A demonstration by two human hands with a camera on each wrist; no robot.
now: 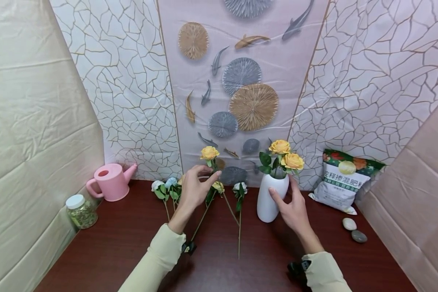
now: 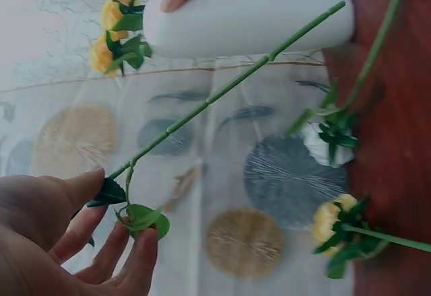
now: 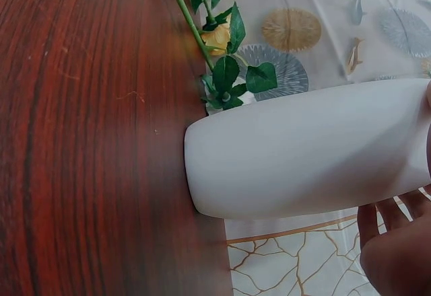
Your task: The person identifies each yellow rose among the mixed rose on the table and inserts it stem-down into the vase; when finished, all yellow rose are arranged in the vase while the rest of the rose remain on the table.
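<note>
My left hand (image 1: 196, 187) pinches the stem (image 2: 195, 112) of a yellow rose (image 1: 209, 153) just below its bloom. The stem's lower end points toward the white vase (image 1: 272, 198), apart from it. My right hand (image 1: 292, 205) grips the upper part of this vase, thumb on the front and fingers round the far right side. In the right wrist view the vase (image 3: 303, 151) hides part of those fingers. Two yellow roses (image 1: 292, 161) with green leaves stand in the vase's mouth. In the left wrist view, leaves (image 2: 143, 218) hang by the left fingertips.
Behind and right of the left hand lie more flowers, among them a white rose (image 1: 239, 188) and a blue one (image 1: 171, 182). A pink watering can (image 1: 112, 184) and a lidded jar (image 1: 82, 212) stand left. At right are a fertilizer bag (image 1: 344, 182) and two stones (image 1: 349, 224).
</note>
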